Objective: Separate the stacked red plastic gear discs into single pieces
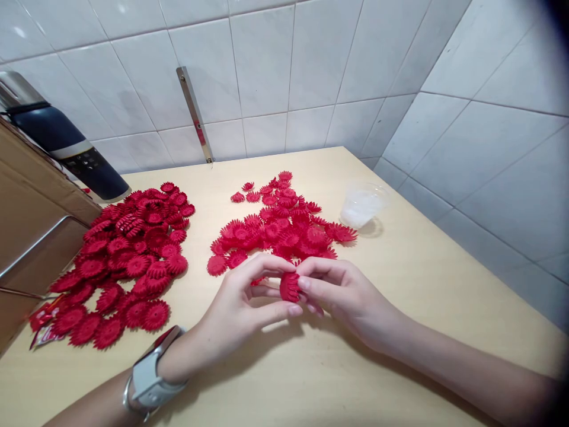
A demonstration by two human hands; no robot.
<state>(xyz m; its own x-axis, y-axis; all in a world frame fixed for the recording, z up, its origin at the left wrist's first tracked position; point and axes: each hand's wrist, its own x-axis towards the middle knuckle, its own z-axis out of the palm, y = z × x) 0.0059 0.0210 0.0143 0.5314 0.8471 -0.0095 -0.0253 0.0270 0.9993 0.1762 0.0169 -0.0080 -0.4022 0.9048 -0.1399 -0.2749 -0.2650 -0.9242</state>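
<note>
Between my two hands, low in the middle of the view, is a small red flower piece [290, 287] with curled petals. My left hand [253, 296] curves round its left side, fingers behind it and thumb below. The fingertips of my right hand [333, 284] pinch its right edge. Just beyond my hands lies a loose heap of red toothed flower pieces [284, 228]. On the left is a larger pile of similar pieces [137, 261].
A clear plastic cup [362, 204] with white contents stands right of the middle heap. At the far left are a cardboard box [40, 207], a dark blue bottle [66, 139] and a small wrapper [47, 326]. Tiled walls [262, 65] border the table [422, 284].
</note>
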